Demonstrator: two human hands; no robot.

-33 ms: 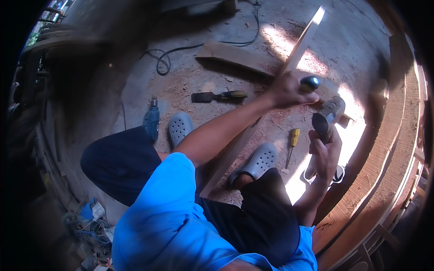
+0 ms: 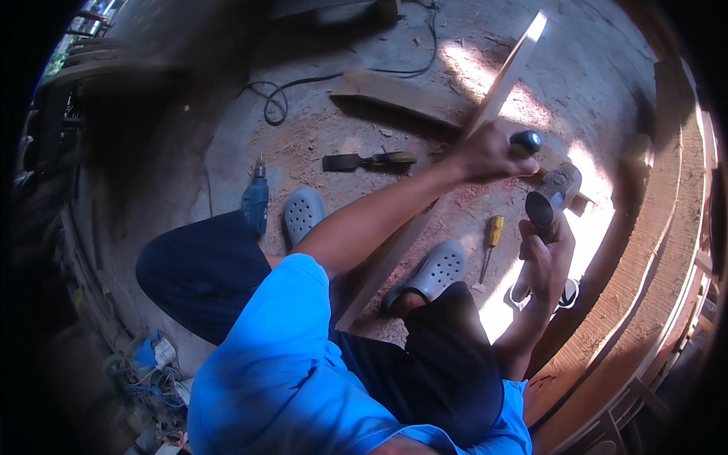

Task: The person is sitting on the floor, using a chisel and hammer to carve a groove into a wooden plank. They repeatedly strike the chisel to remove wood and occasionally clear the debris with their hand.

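My left hand (image 2: 489, 155) is closed round the dark handle of a chisel (image 2: 525, 142), whose shiny butt end faces up; its blade is hidden by my fingers. Under that hand a long wooden beam (image 2: 506, 80) runs slantwise across the floor and between my feet. My right hand (image 2: 547, 254) grips a hammer (image 2: 560, 186) with a thick metal head. The head is held just to the right of the chisel, apart from its butt end. Below my left hand, a yellow-handled screwdriver (image 2: 493, 231) lies on the floor.
A wide chisel (image 2: 368, 161) and a blue power drill (image 2: 256, 197) lie at the left among wood shavings. Another beam (image 2: 402, 95) crosses under the far part of mine. Stacked planks (image 2: 637, 258) line the right side. A black cable (image 2: 318, 78) loops behind; tangled wires (image 2: 152, 379) lie lower left.
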